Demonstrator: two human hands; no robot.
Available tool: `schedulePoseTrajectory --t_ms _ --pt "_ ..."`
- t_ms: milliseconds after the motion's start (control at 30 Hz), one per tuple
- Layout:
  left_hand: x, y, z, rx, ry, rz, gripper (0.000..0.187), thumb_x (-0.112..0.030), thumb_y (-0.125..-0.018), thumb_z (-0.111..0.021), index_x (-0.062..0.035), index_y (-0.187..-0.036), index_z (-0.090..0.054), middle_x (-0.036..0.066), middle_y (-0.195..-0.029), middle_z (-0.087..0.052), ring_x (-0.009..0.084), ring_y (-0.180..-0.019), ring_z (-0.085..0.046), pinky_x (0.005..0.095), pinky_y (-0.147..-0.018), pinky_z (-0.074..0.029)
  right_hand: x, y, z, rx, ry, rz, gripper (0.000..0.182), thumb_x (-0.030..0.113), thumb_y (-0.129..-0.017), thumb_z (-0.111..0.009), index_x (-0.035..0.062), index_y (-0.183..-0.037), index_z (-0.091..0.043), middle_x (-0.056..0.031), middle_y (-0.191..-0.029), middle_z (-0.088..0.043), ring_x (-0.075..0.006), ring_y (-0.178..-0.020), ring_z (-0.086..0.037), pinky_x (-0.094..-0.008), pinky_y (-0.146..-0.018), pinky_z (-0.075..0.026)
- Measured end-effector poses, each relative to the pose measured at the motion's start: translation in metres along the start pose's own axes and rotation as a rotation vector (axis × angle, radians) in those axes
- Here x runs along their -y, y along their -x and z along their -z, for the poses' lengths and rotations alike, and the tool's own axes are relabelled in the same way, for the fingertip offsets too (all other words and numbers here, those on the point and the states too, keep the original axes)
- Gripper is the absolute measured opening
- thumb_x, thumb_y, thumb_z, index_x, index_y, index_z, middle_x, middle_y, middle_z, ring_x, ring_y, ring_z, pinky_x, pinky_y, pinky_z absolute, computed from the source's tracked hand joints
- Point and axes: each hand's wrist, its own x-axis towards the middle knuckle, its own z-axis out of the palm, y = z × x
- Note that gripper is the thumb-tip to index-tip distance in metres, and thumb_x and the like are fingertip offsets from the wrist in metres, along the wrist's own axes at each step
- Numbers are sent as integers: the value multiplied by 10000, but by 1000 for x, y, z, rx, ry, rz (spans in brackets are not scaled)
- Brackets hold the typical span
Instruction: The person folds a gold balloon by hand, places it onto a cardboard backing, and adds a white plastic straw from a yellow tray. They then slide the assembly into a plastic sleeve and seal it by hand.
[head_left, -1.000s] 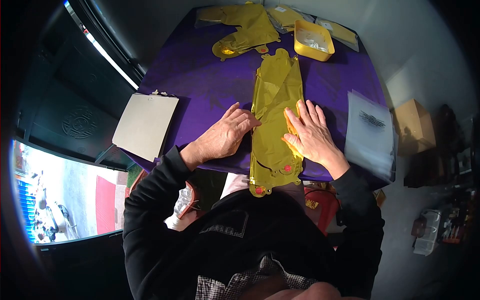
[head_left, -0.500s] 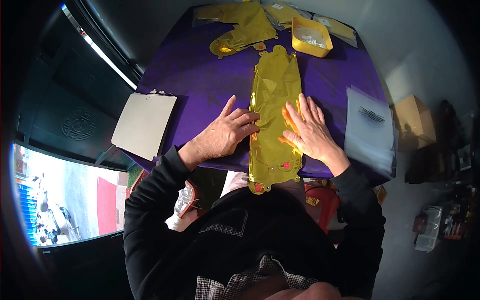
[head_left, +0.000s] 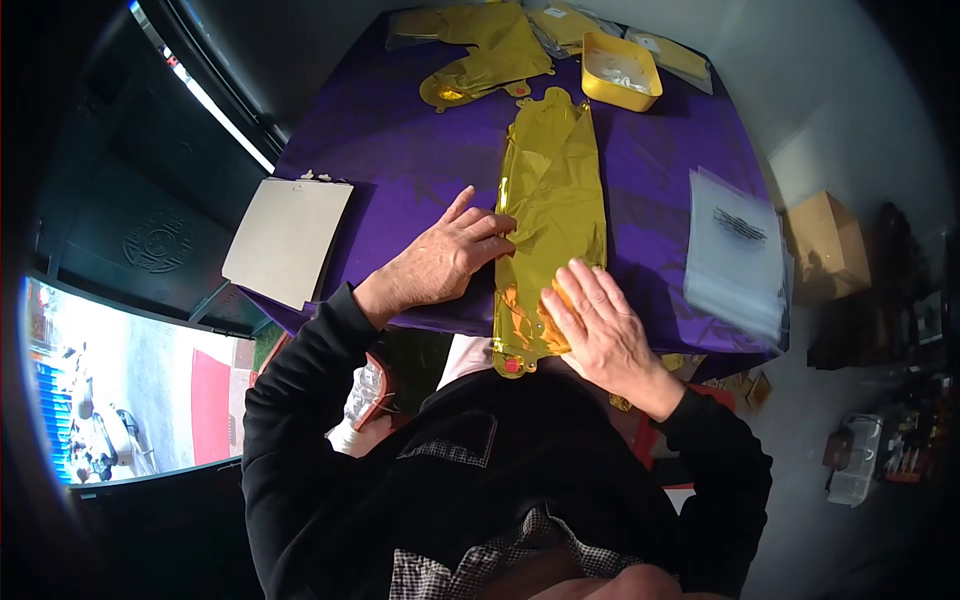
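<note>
A flattened, folded gold foil balloon [head_left: 548, 185] lies lengthwise before me, its near end reaching the table's front edge. My left hand [head_left: 440, 258] is beside its left edge, fingertips touching the foil and one finger raised apart; the thumb is hidden. My right hand [head_left: 600, 325] lies flat on the lower right part of the foil, fingers stretched out, covering the near right corner. An orange reflection of the fingers shows in the foil. A red round mark sits on the near left tab.
On the purple-covered table [head_left: 400, 150] stands a yellow tray [head_left: 620, 92] with white bits inside. Behind lie another gold foil balloon [head_left: 490, 50] and several bagged gold packs. Pale card sheets [head_left: 288, 240] are at left, clear plastic bags [head_left: 735, 260] at right, beside a cardboard box [head_left: 828, 245].
My right hand has slid down the foil toward me, to its near right corner. The left hand stays almost in place at the left edge.
</note>
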Motion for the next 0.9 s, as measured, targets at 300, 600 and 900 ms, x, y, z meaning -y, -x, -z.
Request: schedulePoseTrajectory --t_ms 300,600,900 --pt "-15 3 0 13 -29 17 344 45 -772 -585 -70 -1082 -677 67 -1200 -581 229 -1143 -561 587 -1175 -194 0 -11 13 -140 -221 -14 309 -22 -739 -678 7 -1042 -622 -116 -1011 -689 -271 -1024 -660 -458 -980 -455" --pt "-75 20 -19 -86 -10 83 376 -143 -665 -749 -54 -1022 -669 68 -1061 -581 243 -1033 -571 728 -1115 -75 12 16 54 -111 -421 -11 345 -35 -718 -712 -6 -1041 -591 -126 -930 -693 -274 -873 -683 -405 -856 -506" --pt "-99 29 -42 -335 -32 153 203 -51 -738 -683 -64 -936 -639 34 -985 -627 207 -1005 -607 725 -1112 -40 12 31 74 -20 -465 66 464 161 -749 -761 -35 -1130 -581 -161 -1050 -666 -295 -1016 -649 -427 -915 -482"
